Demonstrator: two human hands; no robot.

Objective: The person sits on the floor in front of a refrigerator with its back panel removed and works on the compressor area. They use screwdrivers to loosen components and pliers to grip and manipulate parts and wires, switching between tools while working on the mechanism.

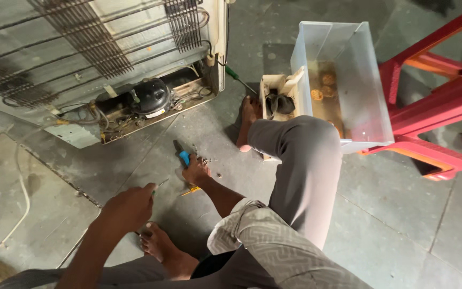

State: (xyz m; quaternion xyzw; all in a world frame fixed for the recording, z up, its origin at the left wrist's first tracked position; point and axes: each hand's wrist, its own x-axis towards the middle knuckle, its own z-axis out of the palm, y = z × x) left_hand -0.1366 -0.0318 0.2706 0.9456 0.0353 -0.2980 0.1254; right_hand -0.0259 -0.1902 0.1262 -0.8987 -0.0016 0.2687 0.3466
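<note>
Head view of a person seated on a concrete floor behind a refrigerator (102, 48) with its black compressor (151, 96) exposed. The left hand (129, 206) is closed around a thin green-handled tool (160, 185), probably a screwdriver, whose tip pokes out past the knuckles. The right hand (195, 172) rests on the floor over small loose parts (205, 160), fingers curled, just beside blue-handled pliers (182, 154); whether it pinches anything cannot be told. The tool looks light and stiff, best held by its handle (the parts are tiny and likely to roll or slip). Nearby lie a yellow-handled tool (191, 190), a clear plastic bin (343, 80), a small cardboard box (276, 99), a red stool (445, 91) and a white cable (6, 208); the raised knee (306, 160) crowds the right arm's reach.
</note>
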